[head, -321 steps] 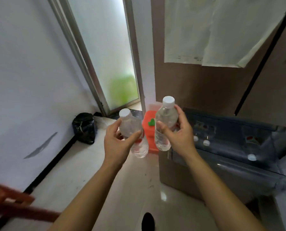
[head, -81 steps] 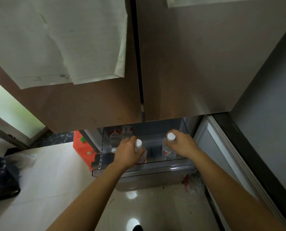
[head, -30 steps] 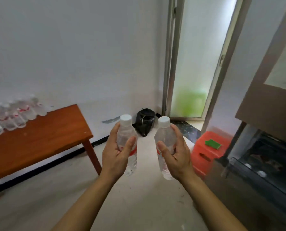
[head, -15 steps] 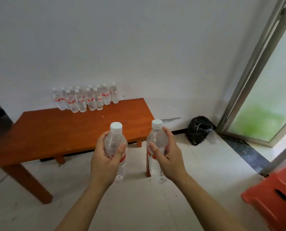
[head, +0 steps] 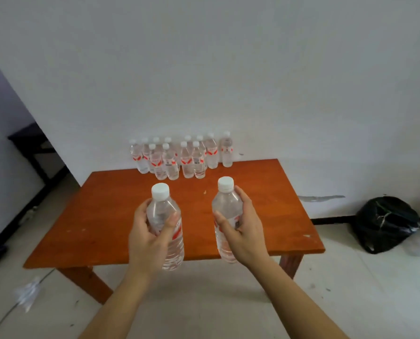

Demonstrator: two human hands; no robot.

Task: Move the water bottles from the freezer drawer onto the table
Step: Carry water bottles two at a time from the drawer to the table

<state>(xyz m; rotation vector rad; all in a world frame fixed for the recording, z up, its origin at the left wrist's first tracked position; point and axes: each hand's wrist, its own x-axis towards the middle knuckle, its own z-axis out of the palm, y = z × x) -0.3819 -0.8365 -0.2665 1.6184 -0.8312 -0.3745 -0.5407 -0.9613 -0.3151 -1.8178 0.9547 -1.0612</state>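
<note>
Centre-frame, the far bottles (head: pixel 182 156) blur, perhaps twelve. The left hand (head: pixel 148 241) grips the left bottle (head: pixel 163 211), the right hand (head: pixel 244 237) the right bottle (head: pixel 226 205), before the orange desk (head: pixel 101 216); white wall (head: pixel 228 69) behind.

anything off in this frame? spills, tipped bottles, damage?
No spills. Bottle cluster stands upright at the back of the table; left hand grips the left bottle, right hand the right bottle, both capped. Minor: grey scuff on the wall, crumpled litter on the floor, crumb on the tabletop.

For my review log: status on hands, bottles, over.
Left hand grips left water bottle, right hand right water bottle. Both upright over the wooden table, not set down. Bottle group at far edge, no obstruction nearer.
</note>
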